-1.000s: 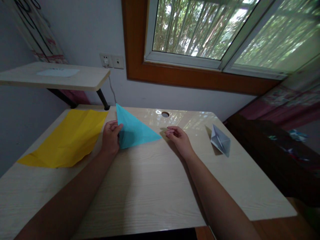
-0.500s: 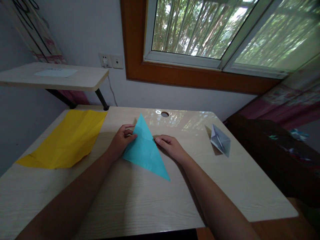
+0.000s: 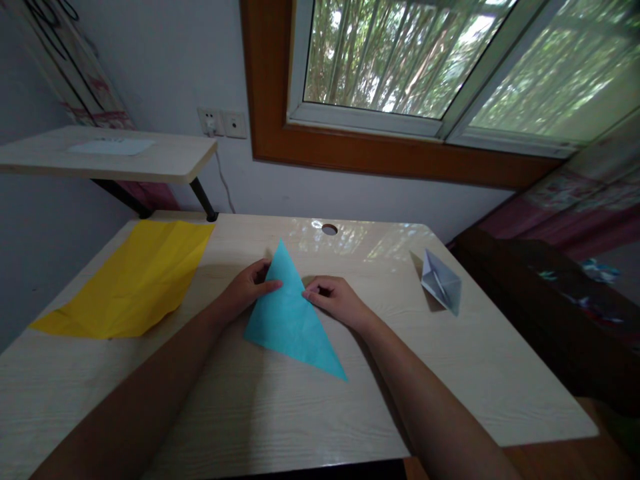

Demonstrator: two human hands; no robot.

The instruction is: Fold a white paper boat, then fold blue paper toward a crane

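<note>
A blue sheet of paper (image 3: 295, 327), folded into a triangle with its sharp tip pointing away from me, is held over the desk between both hands. My left hand (image 3: 253, 285) grips its left edge, thumb on top and the other fingers partly hidden behind it. On the right edge, my right hand (image 3: 333, 297) pinches the paper between thumb and forefinger. Faint creases show across the blue surface.
A large yellow sheet (image 3: 135, 280) lies at the desk's left side, its near edge curled. Toward the right stands a folded grey-white paper boat (image 3: 441, 283). A raised shelf (image 3: 175, 157) bearing a white paper (image 3: 113, 146) overhangs the back left. The desk (image 3: 320, 427) has a cable hole (image 3: 329, 229).
The blue paper has come slightly nearer to me. Both hands have shifted down with it, and my left thumb reaches further over its face.
</note>
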